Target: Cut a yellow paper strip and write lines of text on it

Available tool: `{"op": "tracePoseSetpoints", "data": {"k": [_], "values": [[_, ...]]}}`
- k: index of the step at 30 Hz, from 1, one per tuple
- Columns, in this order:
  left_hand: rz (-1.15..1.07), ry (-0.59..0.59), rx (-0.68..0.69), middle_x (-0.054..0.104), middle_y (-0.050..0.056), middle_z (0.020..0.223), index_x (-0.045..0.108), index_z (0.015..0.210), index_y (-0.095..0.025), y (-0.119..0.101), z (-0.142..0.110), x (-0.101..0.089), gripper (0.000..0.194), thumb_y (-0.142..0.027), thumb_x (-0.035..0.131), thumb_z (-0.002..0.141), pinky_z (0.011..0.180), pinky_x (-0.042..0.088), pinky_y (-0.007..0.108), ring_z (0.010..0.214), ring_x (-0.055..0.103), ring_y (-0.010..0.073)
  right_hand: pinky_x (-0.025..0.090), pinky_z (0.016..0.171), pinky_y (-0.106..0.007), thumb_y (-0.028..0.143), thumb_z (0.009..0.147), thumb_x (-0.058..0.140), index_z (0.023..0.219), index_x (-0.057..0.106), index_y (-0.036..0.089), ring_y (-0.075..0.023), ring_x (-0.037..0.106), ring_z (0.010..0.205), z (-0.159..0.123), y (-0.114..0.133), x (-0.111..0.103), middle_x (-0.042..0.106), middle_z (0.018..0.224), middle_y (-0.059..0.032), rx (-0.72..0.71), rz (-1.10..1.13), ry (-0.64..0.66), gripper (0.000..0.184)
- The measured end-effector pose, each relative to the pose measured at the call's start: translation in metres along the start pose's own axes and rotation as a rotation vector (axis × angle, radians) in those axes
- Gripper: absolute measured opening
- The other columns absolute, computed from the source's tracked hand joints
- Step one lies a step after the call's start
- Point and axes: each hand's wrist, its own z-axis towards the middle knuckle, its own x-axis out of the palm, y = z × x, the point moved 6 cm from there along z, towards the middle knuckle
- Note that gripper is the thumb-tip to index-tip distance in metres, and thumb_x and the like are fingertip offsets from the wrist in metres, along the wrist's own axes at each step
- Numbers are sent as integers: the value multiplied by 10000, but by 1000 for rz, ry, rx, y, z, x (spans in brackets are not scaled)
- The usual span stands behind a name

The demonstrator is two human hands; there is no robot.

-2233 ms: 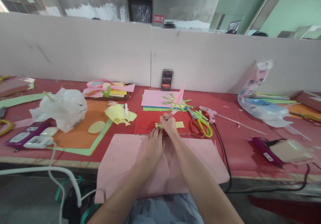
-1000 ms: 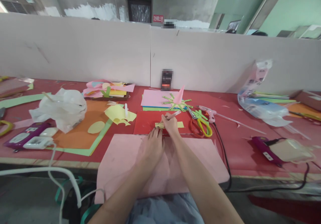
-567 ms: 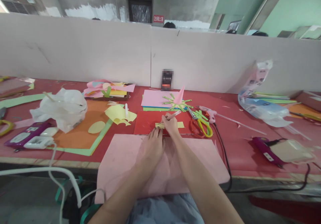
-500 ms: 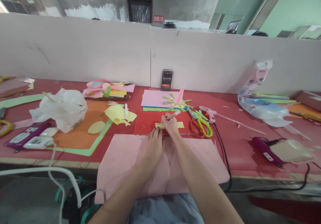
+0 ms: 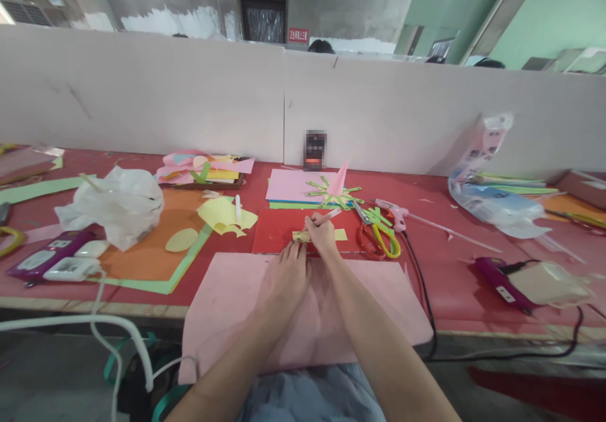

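A pen is gripped in my right hand, its upper end pointing up and right. The pen's tip is hidden by my fingers over a small yellow paper strip that lies on a red sheet. My left hand lies flat with its fingers stretched, fingertips at the strip's lower left edge. Under both forearms spreads a pink sheet. Just right of my right hand rest red-and-yellow-handled scissors. Behind the red sheet stands a pink paper cone on green strips.
A pink glue gun with a black cable lies to the right, beside purple power strip. On the left are a crumpled white plastic bag, orange paper and yellow scraps. A white partition borders the table behind.
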Motion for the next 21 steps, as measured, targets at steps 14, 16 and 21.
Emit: {"op": "tracePoseSetpoints", "data": {"k": [14,16,21], "values": [[-8,26,-10,512,150,1266,485,1217,-106,-1,1,-1,369,-209,395,875,969,374,410,1166,470,261,367,534,-217,372,756,463,531,373,218,-126,513,519,-1,4,0,550,499,42,-43,-34,14,288],[-14,19,-6,511,149,1266,486,1215,-108,-1,0,-1,365,-209,390,877,972,373,406,1167,469,256,362,527,-217,370,757,461,528,368,219,-128,511,516,-2,4,0,538,488,44,-43,-42,16,289],[-16,21,-11,514,155,1262,488,1210,-104,-1,0,-2,361,-191,383,876,974,372,413,1169,469,258,357,521,-218,356,754,460,528,364,220,-128,503,510,-2,5,-3,542,494,42,-36,-64,-20,281]]}}
